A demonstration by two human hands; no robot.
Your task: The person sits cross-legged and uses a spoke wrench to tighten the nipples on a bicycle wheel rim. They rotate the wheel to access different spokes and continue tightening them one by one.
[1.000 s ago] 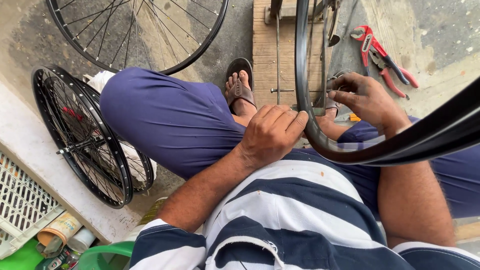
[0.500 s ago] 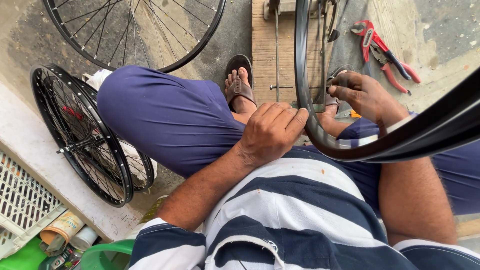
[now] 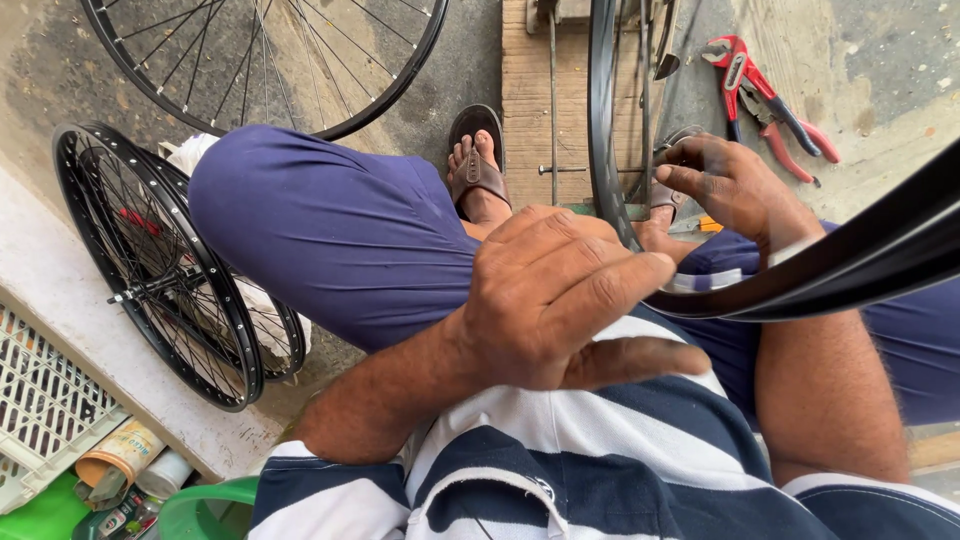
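A black bicycle wheel rim [image 3: 603, 120] stands upright between my knees and curves across my lap to the right. My left hand [image 3: 560, 300] lies over my lap with its fingers stretched out; the fingertips touch the rim's lower curve and the thumb is spread below. My right hand [image 3: 735, 185] reaches inside the rim with its fingers pinched at a thin spoke [image 3: 646, 110]; what it pinches is blurred. I wear blue trousers [image 3: 330, 240] and a striped shirt, with a brown sandal [image 3: 478, 165] on one foot.
A large spoked wheel [image 3: 300, 70] lies on the concrete at the top left, and two smaller black wheels [image 3: 150, 260] lean by a white ledge. Red-handled pliers [image 3: 765, 100] lie at the top right. A wooden board [image 3: 525, 90] is under the rim, and a white crate [image 3: 40, 410] and cans sit at the bottom left.
My left hand has uncurled from the rim and its fingers are now stretched out. The view has moved closer. My right hand stays at the spokes.
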